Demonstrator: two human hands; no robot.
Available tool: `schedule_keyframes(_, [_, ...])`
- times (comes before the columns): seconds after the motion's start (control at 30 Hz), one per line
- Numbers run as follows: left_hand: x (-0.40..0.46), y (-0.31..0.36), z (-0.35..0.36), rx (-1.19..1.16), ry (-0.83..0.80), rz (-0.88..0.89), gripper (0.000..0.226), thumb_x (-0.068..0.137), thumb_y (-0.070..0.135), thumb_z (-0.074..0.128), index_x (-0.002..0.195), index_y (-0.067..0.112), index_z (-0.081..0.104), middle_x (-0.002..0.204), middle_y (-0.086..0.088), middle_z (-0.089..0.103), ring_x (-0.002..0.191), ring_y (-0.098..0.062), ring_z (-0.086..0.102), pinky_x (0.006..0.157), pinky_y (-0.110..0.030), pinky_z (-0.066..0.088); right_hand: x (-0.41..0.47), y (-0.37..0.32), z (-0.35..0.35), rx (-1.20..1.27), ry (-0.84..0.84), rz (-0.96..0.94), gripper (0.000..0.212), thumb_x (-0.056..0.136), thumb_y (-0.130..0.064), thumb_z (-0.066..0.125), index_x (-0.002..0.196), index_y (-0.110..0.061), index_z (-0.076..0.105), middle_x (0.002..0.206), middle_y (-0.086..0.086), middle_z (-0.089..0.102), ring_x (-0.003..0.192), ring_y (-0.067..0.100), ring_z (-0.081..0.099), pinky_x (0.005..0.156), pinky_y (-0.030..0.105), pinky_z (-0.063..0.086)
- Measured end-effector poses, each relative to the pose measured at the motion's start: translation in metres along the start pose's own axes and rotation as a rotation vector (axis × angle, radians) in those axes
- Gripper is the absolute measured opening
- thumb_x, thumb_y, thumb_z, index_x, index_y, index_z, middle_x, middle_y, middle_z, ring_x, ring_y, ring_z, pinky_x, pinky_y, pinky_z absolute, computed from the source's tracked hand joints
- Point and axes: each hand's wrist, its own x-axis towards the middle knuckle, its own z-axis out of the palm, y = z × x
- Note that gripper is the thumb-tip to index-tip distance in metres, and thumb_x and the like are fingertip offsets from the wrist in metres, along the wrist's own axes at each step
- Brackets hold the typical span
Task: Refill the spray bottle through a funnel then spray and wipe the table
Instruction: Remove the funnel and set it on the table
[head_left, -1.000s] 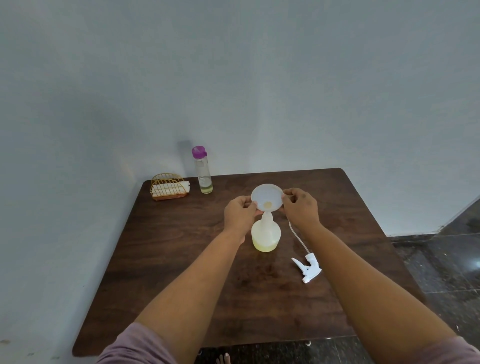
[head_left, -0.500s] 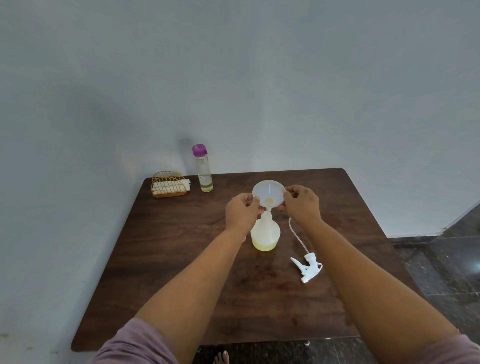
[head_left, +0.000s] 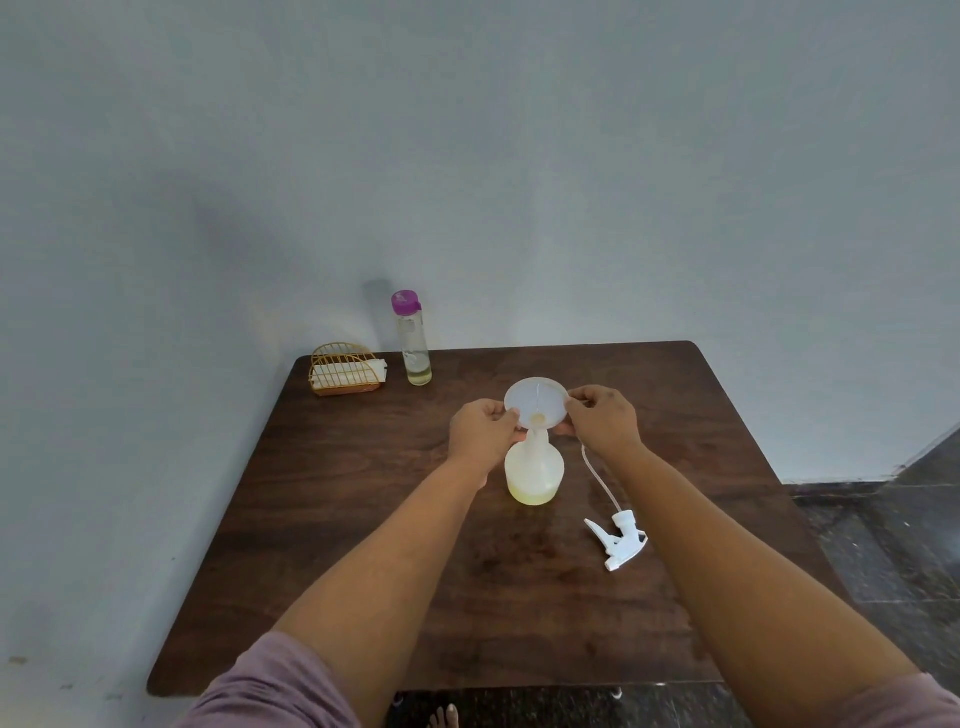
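I pinch the white funnel (head_left: 536, 402) by its rim, left hand (head_left: 483, 431) and right hand (head_left: 602, 418) on opposite sides, so its spout seats squarely in the spray bottle (head_left: 534, 470) mid-table. The trigger sprayer head (head_left: 618, 540) lies just beside it, out of the way for pouring.

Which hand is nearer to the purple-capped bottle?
Left. The left hand holds the funnel's left rim, on the side toward the bottle. The right hand holds the right rim, farther away.

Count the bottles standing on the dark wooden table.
2. The translucent plastic spray bottle stands mid-table under the white funnel; the tall clear bottle with the purple cap stands at the far left, beside the gold wire holder. None seem hidden.
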Motion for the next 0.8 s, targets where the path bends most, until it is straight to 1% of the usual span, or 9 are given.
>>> schedule_keyframes(0.07, [0.0, 0.001, -0.001, -0.029, -0.001, -0.022, 0.025, 0.094, 0.02, 0.064, 0.116, 0.009, 0.066, 0.098, -0.001, 0.072, 0.075, -0.008, 0.073, 0.072, -0.022, 0.059, -0.001, 0.001, 0.001, 0.019, 0.01, 0.007, 0.019, 0.092, -0.02, 0.058, 0.108, -0.013, 0.066, 0.099, 0.004, 0.069, 0.077, 0.014, 0.071, 0.078, 0.034, 0.06])
schedule_keyframes(0.17, [-0.001, 0.003, 0.0, -0.03, 0.016, -0.028, 0.028, 0.093, 0.02, 0.065, 0.119, 0.01, 0.065, 0.104, -0.001, 0.071, 0.075, -0.008, 0.073, 0.071, -0.022, 0.06, -0.003, 0.002, 0.002, -0.01, 0.027, -0.012, 0.02, 0.093, -0.022, 0.059, 0.111, -0.015, 0.065, 0.102, 0.002, 0.067, 0.08, 0.013, 0.069, 0.077, 0.03, 0.06])
schedule_keyframes(0.33, [-0.002, 0.001, 0.0, -0.002, -0.031, -0.013, 0.031, 0.093, 0.02, 0.065, 0.121, 0.008, 0.064, 0.108, -0.005, 0.072, 0.078, -0.01, 0.073, 0.079, -0.028, 0.06, -0.004, 0.006, -0.002, -0.015, 0.019, -0.026, 0.019, 0.093, -0.022, 0.059, 0.109, -0.015, 0.066, 0.098, 0.0, 0.068, 0.077, 0.01, 0.069, 0.076, 0.024, 0.059])
schedule_keyframes(0.5, [-0.003, 0.007, 0.003, 0.001, 0.031, -0.003, 0.032, 0.093, 0.021, 0.065, 0.122, 0.01, 0.063, 0.112, -0.004, 0.071, 0.078, -0.01, 0.073, 0.076, -0.025, 0.06, -0.001, 0.004, -0.003, 0.101, -0.002, 0.045, 0.01, 0.093, -0.023, 0.059, 0.099, -0.021, 0.067, 0.094, -0.001, 0.069, 0.082, 0.015, 0.07, 0.082, 0.036, 0.059])
schedule_keyframes(0.57, [-0.004, 0.009, 0.003, -0.017, 0.054, 0.004, 0.028, 0.094, 0.018, 0.063, 0.121, 0.009, 0.062, 0.109, -0.003, 0.07, 0.075, -0.009, 0.073, 0.073, -0.023, 0.06, 0.0, 0.0, -0.005, 0.175, -0.008, 0.084, 0.011, 0.095, -0.025, 0.054, 0.094, -0.022, 0.065, 0.087, 0.0, 0.068, 0.079, 0.015, 0.068, 0.084, 0.036, 0.058])
schedule_keyframes(0.63, [-0.004, 0.01, 0.0, -0.048, 0.066, 0.01, 0.027, 0.094, 0.014, 0.061, 0.121, 0.008, 0.062, 0.111, -0.004, 0.07, 0.075, -0.01, 0.073, 0.075, -0.025, 0.06, 0.002, -0.003, -0.004, 0.213, 0.005, 0.112, 0.018, 0.097, -0.03, 0.05, 0.098, -0.019, 0.065, 0.085, 0.0, 0.066, 0.078, 0.016, 0.061, 0.083, 0.035, 0.054])
schedule_keyframes(0.7, [-0.001, 0.01, -0.003, -0.101, 0.066, 0.004, 0.027, 0.095, 0.012, 0.059, 0.121, 0.007, 0.061, 0.112, -0.005, 0.07, 0.075, -0.01, 0.074, 0.077, -0.027, 0.06, 0.008, -0.005, -0.002, 0.243, 0.005, 0.136, 0.028, 0.097, -0.033, 0.048, 0.109, -0.016, 0.066, 0.095, 0.001, 0.064, 0.087, 0.017, 0.056, 0.089, 0.038, 0.05])
schedule_keyframes(0.77, [0.001, 0.012, -0.007, -0.161, 0.065, -0.02, 0.026, 0.095, 0.013, 0.06, 0.12, 0.007, 0.062, 0.111, -0.005, 0.07, 0.076, -0.01, 0.074, 0.08, -0.027, 0.06, 0.013, -0.008, 0.0, 0.281, -0.031, 0.17, 0.028, 0.096, -0.031, 0.049, 0.116, -0.018, 0.063, 0.11, 0.002, 0.062, 0.102, 0.021, 0.054, 0.099, 0.042, 0.047])
schedule_keyframes(0.8, [0.003, 0.013, -0.008, -0.195, 0.061, -0.034, 0.027, 0.095, 0.013, 0.06, 0.121, 0.007, 0.062, 0.111, -0.005, 0.071, 0.076, -0.01, 0.074, 0.081, -0.027, 0.06, 0.016, -0.01, 0.002, 0.301, -0.058, 0.19, 0.027, 0.095, -0.03, 0.051, 0.117, -0.018, 0.062, 0.112, 0.002, 0.06, 0.103, 0.021, 0.053, 0.098, 0.041, 0.046])
